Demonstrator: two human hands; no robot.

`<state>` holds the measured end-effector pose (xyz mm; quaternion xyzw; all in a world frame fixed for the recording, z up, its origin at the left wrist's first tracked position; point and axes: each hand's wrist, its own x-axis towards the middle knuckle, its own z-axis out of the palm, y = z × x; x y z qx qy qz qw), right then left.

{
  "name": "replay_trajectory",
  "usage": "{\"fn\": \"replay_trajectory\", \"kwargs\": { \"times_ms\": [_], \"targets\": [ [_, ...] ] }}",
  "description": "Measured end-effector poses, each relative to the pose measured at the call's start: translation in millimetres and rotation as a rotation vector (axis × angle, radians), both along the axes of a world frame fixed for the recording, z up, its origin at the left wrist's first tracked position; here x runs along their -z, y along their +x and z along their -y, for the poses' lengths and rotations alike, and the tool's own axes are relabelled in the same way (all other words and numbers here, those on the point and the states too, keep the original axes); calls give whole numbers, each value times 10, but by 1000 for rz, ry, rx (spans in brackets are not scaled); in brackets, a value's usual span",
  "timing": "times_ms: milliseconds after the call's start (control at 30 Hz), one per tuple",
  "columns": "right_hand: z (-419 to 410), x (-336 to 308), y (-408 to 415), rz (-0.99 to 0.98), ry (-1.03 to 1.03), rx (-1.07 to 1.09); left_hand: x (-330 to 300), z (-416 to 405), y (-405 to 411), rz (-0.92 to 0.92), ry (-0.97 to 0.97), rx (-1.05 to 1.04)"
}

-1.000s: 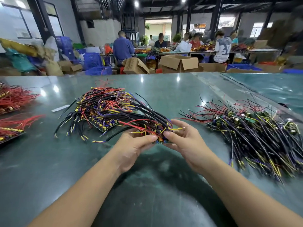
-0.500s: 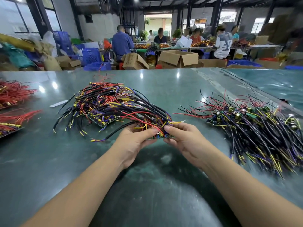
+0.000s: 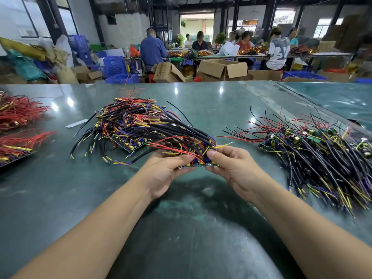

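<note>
A green circuit board panel [image 3: 198, 165] with small components and many black, red, yellow and purple wires is held just above the green table [image 3: 181, 228]. My left hand [image 3: 163, 174] grips its left edge, thumb on top. My right hand [image 3: 231, 168] pinches its right end, thumb pressed among the wires. The panel's wires [image 3: 171, 133] trail back and left into a tangled pile with another board [image 3: 130, 142] lying on the table.
A second heap of wired boards [image 3: 318, 158] lies at the right. Red-wired boards [image 3: 18, 127] lie at the far left. A white strip [image 3: 75, 123] lies by the middle pile. Cardboard boxes [image 3: 223, 69], blue crates and seated people are beyond the table.
Both hands kept their hold on the panel and drew slightly closer together, lifting its near edge a little. The piles have not moved.
</note>
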<state>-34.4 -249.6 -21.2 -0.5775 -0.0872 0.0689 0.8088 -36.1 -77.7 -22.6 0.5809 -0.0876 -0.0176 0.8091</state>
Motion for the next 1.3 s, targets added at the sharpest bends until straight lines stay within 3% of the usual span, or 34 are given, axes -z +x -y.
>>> {"fn": "replay_trajectory", "kwargs": {
  "times_ms": [367,767,1300],
  "targets": [
    [54,32,34,-9,79,-111,23,-65,27,35,-16,115],
    [13,44,47,-43,19,-20,67,-57,53,82,101,104],
    [50,28,50,-37,105,-104,58,-50,80,21,-79,185]
  ]
}}
